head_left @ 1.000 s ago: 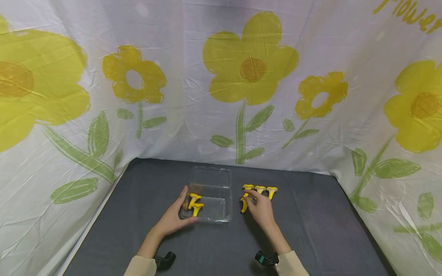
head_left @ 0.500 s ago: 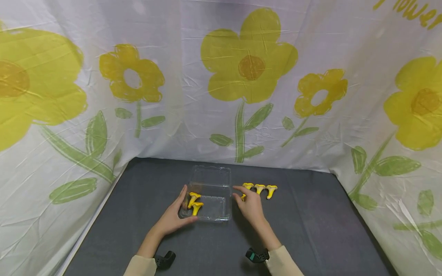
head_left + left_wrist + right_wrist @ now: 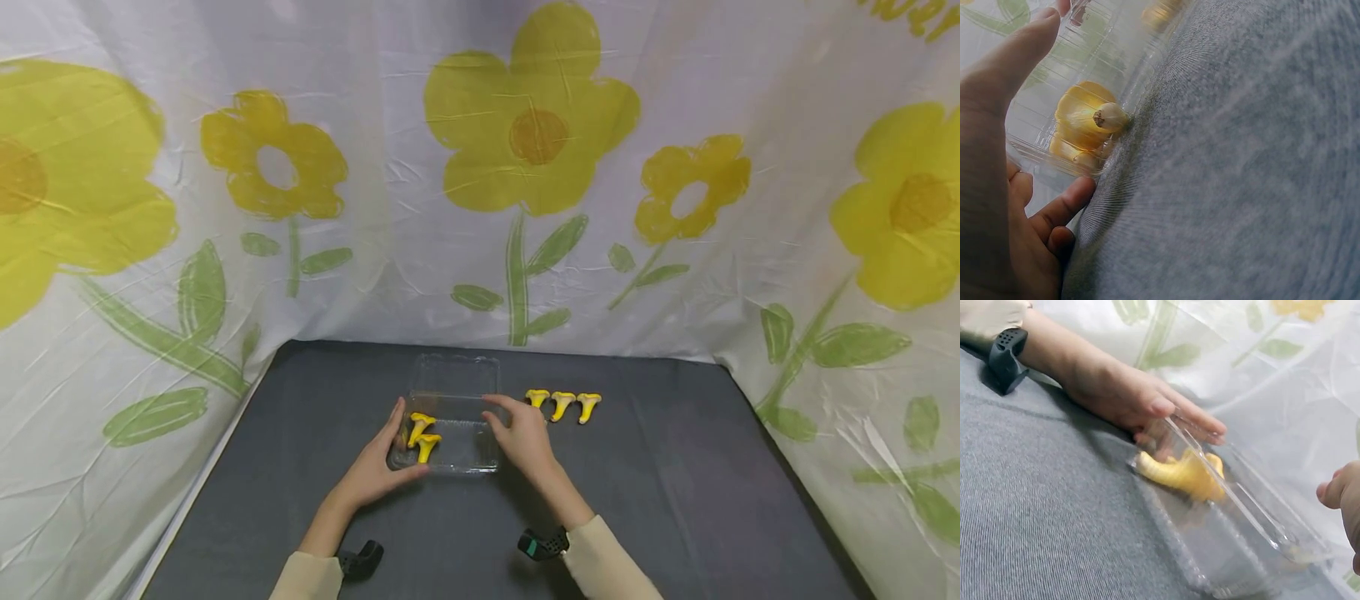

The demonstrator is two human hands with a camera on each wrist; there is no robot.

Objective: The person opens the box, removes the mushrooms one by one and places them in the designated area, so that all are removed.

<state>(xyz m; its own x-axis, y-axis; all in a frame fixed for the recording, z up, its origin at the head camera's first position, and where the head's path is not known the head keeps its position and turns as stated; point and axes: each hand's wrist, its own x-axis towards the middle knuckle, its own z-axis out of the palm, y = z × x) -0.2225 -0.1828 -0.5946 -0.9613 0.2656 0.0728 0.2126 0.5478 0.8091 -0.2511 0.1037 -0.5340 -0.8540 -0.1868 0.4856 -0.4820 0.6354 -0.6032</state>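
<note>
Head view: holding the clear box (image 3: 465,472) by its left end in the left hand (image 3: 372,475), spanning that end from thumb at the near corner to fingers toward the far one, probably to stop so light a thing from sliding on the dark cloth (image 3: 637,500). Having the lid (image 3: 453,377) folded back along the far side, seemingly for access from above. Containing two yellow mushrooms (image 3: 427,447) at that same left end, just beside the steadying palm. Holding thumb and forefinger of the right hand (image 3: 527,437) apart by the box's right edge, with nothing showing between; hiding the other fingers, so impossible to tell about any grip there. Displaying three more mushrooms (image 3: 562,403) in a row on the cloth farther right, apparently for easy reach.
</note>
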